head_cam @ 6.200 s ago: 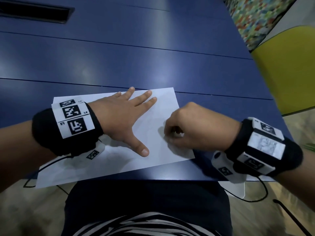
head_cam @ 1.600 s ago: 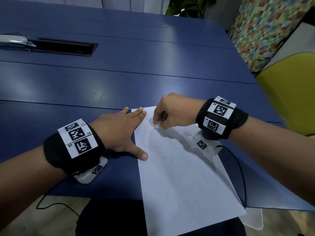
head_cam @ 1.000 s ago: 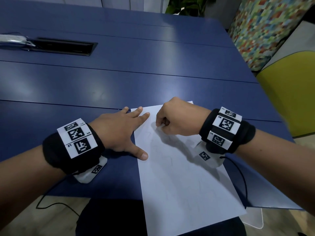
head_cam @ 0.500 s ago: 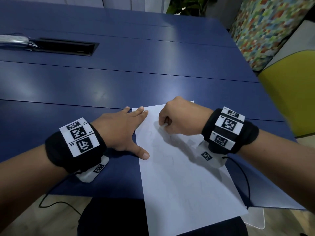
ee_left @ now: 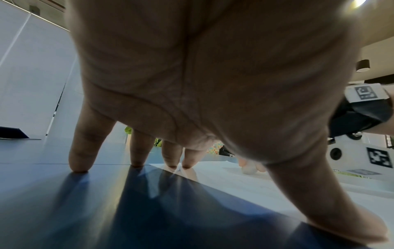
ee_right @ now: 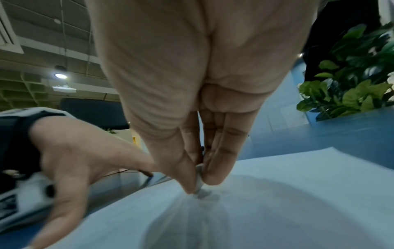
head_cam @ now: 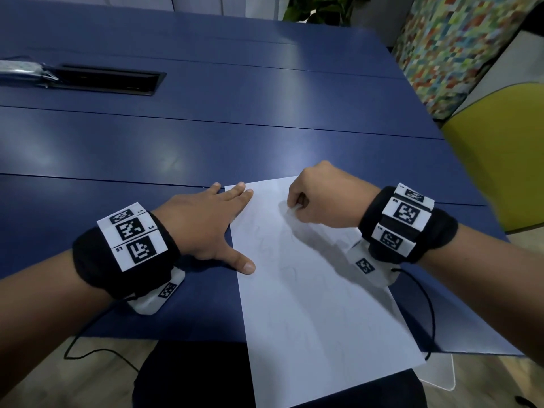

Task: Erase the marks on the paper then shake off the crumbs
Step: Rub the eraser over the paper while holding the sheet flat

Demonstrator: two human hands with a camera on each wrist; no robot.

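A white sheet of paper (head_cam: pixel 318 304) with faint pencil scribbles lies lengthwise on the blue table (head_cam: pixel 206 136), its near end hanging over the table's front edge. My right hand (head_cam: pixel 321 198) pinches a small white eraser (ee_right: pixel 199 181) between thumb and fingers and presses it onto the paper's far end (ee_right: pixel 277 193). My left hand (head_cam: pixel 206 222) lies flat with fingers spread, its index and middle fingertips and thumb on the paper's left edge (ee_left: pixel 234 182), the other fingers on the table. The eraser (ee_left: pixel 248 169) shows small in the left wrist view.
A black cable hatch (head_cam: pixel 109 81) sits in the table at the far left, with a silvery packet (head_cam: pixel 23 69) beside it. A yellow chair (head_cam: pixel 500 160) stands at the right, a potted plant (ee_right: pixel 351 75) beyond the table's far end. Wrist-camera cables (head_cam: pixel 426 304) trail over the front edge.
The paper was turned from crosswise to lengthwise since the oldest frame. In the last second my right hand has shifted slightly right along the paper's far end, rubbing; my left hand has stayed put.
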